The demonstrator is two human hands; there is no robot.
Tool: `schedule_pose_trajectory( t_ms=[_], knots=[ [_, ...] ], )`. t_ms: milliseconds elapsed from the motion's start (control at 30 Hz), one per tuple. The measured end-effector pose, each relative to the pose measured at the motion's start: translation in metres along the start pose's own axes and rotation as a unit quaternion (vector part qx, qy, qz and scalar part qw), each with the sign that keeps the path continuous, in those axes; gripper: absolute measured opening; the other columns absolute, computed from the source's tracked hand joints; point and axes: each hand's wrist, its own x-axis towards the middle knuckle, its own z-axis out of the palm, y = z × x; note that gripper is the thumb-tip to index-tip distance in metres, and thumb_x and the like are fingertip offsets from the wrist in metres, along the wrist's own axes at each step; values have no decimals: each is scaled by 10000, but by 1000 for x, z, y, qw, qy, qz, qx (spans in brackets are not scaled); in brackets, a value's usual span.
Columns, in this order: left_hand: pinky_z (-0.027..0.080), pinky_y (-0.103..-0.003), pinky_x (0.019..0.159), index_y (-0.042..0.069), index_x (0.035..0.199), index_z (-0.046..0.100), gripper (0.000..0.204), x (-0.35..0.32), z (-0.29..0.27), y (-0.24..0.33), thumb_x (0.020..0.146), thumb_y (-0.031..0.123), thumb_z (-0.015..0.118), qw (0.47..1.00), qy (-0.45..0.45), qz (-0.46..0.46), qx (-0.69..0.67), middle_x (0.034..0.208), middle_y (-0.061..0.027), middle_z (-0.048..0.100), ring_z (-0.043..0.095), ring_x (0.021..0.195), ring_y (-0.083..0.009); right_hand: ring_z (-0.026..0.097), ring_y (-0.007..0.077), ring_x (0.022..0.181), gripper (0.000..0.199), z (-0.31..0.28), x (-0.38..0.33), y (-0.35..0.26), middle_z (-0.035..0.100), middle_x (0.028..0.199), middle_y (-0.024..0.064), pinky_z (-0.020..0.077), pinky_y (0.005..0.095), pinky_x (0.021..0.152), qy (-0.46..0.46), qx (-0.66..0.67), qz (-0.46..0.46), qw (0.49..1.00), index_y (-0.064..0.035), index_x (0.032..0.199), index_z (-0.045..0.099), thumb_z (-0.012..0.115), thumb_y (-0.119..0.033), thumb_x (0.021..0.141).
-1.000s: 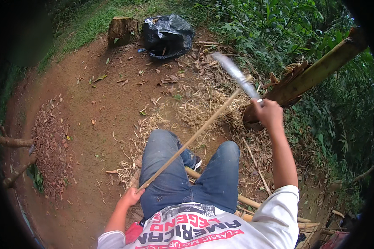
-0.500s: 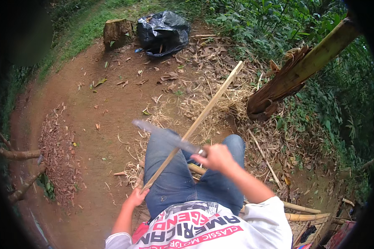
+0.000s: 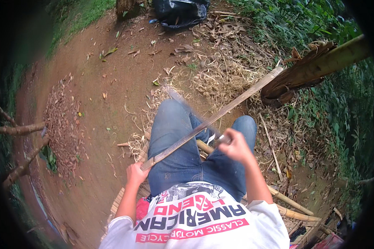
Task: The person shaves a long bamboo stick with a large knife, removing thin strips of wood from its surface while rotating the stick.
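Observation:
My left hand (image 3: 136, 173) is closed round the near end of a long split bamboo strip (image 3: 241, 100), above my left thigh. The strip slants up across my lap to the far right, its brownish face with joint marks showing. My right hand (image 3: 237, 146) grips the handle of a long knife (image 3: 188, 108) over my right thigh. Motion blurs the blade, which points to the far left and crosses the strip near its middle. Whether the edge touches the strip or passes beneath it, I cannot tell.
Pale curled shavings (image 3: 226, 85) lie beyond my knees. A leaning trunk (image 3: 320, 68) stands at the right, a black plastic bag (image 3: 180, 12) and a tree stump (image 3: 126, 8) at the far side. Bamboo poles (image 3: 293, 202) lie by my right hip; branches (image 3: 20, 129) jut in at left.
The strip's far end has swung right, and a darker face now shows. My right hand has drawn the knife to the right and closer to my body. The whole view has shifted.

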Motion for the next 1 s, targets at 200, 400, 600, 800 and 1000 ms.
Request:
schedule_pose_trajectory(
  t_ms=[200,400,600,800,1000],
  knots=[
    [507,-522,681,74,771,689,420,5,5,0,728,490,729,999,21,14,42,750,-228,665,651,767,-435,489,70,448,172,-51,12,14,561,611,-3,372,231,406,193,129,40,972,-46,843,573,732,-108,854],
    [494,-519,669,46,757,682,244,12,-2,-3,727,288,693,998,25,62,4,738,-236,648,636,761,-442,496,92,430,253,-17,26,58,531,574,0,380,250,396,250,210,32,945,-62,804,507,760,-52,817],
    [504,-531,684,68,780,683,220,9,17,-12,704,274,683,999,35,25,-16,741,-223,658,642,753,-436,507,94,436,161,-13,10,43,532,575,1,386,264,398,162,165,74,970,-38,831,532,676,28,801],
    [504,-507,669,55,739,632,190,8,19,0,682,230,680,997,72,31,-19,734,-210,658,642,742,-425,502,93,457,189,-60,14,41,526,591,0,400,255,409,204,123,86,967,-52,796,508,676,26,762],
    [502,-498,637,63,733,628,237,3,21,-8,658,268,721,989,135,45,-33,720,-192,659,644,709,-415,519,109,456,172,-3,5,64,541,616,4,424,277,409,163,98,108,976,-47,847,529,668,-11,753]
  ],
)
